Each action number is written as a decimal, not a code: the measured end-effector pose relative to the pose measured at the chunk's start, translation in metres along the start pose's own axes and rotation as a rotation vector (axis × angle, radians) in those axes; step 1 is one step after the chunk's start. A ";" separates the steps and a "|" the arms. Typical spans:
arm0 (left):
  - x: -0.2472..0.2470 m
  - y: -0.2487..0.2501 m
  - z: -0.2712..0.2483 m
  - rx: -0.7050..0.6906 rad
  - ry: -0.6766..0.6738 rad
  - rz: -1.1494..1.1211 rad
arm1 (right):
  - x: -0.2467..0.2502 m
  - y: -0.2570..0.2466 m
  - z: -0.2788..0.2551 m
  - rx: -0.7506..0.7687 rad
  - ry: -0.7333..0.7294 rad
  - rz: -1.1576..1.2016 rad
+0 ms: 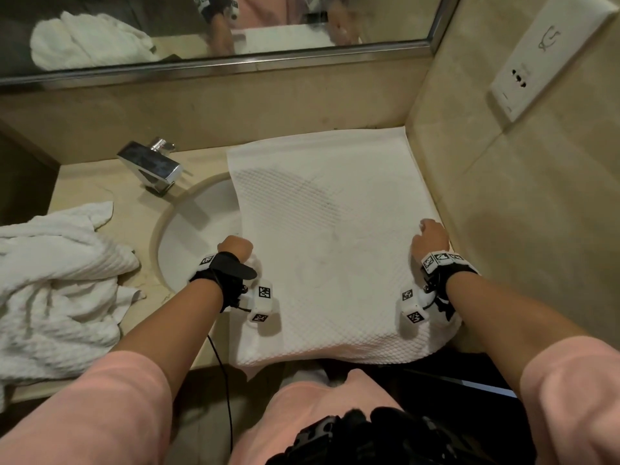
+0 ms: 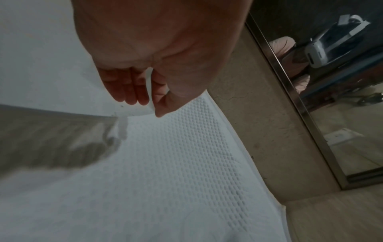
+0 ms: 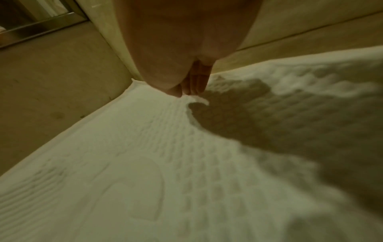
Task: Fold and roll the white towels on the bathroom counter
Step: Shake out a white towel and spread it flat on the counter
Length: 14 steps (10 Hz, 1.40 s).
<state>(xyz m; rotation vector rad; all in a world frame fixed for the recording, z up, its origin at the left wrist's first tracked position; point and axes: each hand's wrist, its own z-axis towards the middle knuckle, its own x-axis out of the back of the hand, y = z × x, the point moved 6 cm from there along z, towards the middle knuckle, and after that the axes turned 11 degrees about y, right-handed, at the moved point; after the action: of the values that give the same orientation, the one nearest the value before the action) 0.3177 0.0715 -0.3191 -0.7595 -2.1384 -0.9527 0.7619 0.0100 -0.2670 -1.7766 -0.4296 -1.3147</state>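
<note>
the waffle towel (image 1: 322,236) is lying flat mid-frame, unfolded; left hand (image 1: 235,247) and right hand (image 1: 431,238) are each pinching a side edge. the crumpled towel (image 1: 57,283) at left is waiting untouched.

Bathroom, hotel-style. Evidence: beige stone counter (image 1: 100,186) with inset oval white sink (image 1: 198,229), chrome block faucet (image 1: 151,166), metal-framed wall mirror (image 1: 214,28) above, wall plate with shaver socket (image 1: 550,55) on the right wall, heap of white towels (image 1: 57,290) left of the sink.
</note>
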 end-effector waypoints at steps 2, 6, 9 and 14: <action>-0.013 0.023 0.020 0.010 -0.075 -0.145 | -0.010 -0.012 0.037 -0.139 -0.169 -0.071; -0.028 0.023 -0.001 0.049 -0.109 -0.286 | -0.004 0.038 -0.002 -0.426 0.249 0.422; -0.022 -0.031 -0.076 0.135 0.054 -0.483 | 0.019 0.110 -0.115 -0.633 0.514 0.438; -0.011 -0.115 -0.208 0.232 0.259 -0.235 | -0.023 0.154 -0.178 -0.651 0.114 0.904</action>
<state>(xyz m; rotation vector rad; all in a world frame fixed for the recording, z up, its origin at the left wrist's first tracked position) 0.3114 -0.1605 -0.2681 -0.2599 -2.0886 -0.8486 0.7535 -0.2140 -0.3411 -1.9957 0.8821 -0.9029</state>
